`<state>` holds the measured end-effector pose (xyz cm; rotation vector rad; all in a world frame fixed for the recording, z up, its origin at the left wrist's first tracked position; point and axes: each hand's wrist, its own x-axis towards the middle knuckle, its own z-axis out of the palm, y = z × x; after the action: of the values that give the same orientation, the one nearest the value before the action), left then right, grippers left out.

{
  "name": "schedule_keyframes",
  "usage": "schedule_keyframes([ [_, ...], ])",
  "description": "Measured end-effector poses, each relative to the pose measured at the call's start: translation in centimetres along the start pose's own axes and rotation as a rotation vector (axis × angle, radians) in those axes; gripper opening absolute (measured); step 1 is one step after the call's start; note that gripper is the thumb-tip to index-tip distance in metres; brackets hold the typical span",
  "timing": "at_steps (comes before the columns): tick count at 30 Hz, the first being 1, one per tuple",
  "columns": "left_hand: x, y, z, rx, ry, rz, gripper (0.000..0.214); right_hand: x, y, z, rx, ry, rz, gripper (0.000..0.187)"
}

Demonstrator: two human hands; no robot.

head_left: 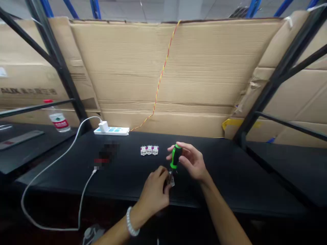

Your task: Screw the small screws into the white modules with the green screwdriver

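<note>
My right hand (190, 160) grips a green-and-black screwdriver (175, 156) by its handle, with the shaft pointing down. The tip meets a small white connector (171, 181) held in my left hand (154, 190), and the fingers partly hide that piece. Both hands are close together above the front edge of the black table (204, 177). Three similar small white connectors (149, 150) stand in a row on the table, just beyond my left hand. A white beaded bracelet (130, 221) circles my left wrist.
A white power strip (111, 131) lies at the table's back edge, its white cable looping off the front left. A blurred dark object (105, 156) sits left of the connectors. Behind stand cardboard sheets (153, 68), a red-yellow twisted wire (160, 80), a water bottle (59, 119) and black rack posts.
</note>
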<state>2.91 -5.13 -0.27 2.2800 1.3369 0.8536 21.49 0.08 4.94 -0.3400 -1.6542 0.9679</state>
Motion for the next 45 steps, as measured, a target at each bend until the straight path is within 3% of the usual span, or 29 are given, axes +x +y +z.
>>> schedule_keyframes([
  [8,0.0,0.0,0.1,0.002,0.000,-0.005,0.019,0.2,0.9,-0.1,-0.076,0.077,-0.096,0.037],
  [15,-0.1,0.0,0.0,-0.005,0.001,0.009,0.017,0.0,-0.3,0.0,0.039,-0.072,-0.001,0.037],
  [23,0.4,-0.4,-1.3,-0.200,-0.063,0.030,0.024,0.2,0.7,-0.4,-0.098,0.012,-0.133,0.042],
  [27,0.8,-1.3,-1.9,-0.285,-0.123,0.071,0.020,0.0,0.4,-0.6,-0.112,-0.029,-0.110,0.037],
  [33,0.7,-1.6,-1.7,-0.299,-0.107,0.105,0.018,0.1,-0.1,-0.2,-0.095,-0.083,-0.074,0.040],
  [40,0.9,-2.0,-1.7,-0.318,-0.120,0.121,0.022,-0.2,0.9,-0.1,-0.169,0.031,-0.120,0.053],
  [45,1.0,-2.2,-1.9,-0.334,-0.137,0.119,0.022,-0.2,0.5,-0.3,-0.408,0.074,-0.197,0.055],
])
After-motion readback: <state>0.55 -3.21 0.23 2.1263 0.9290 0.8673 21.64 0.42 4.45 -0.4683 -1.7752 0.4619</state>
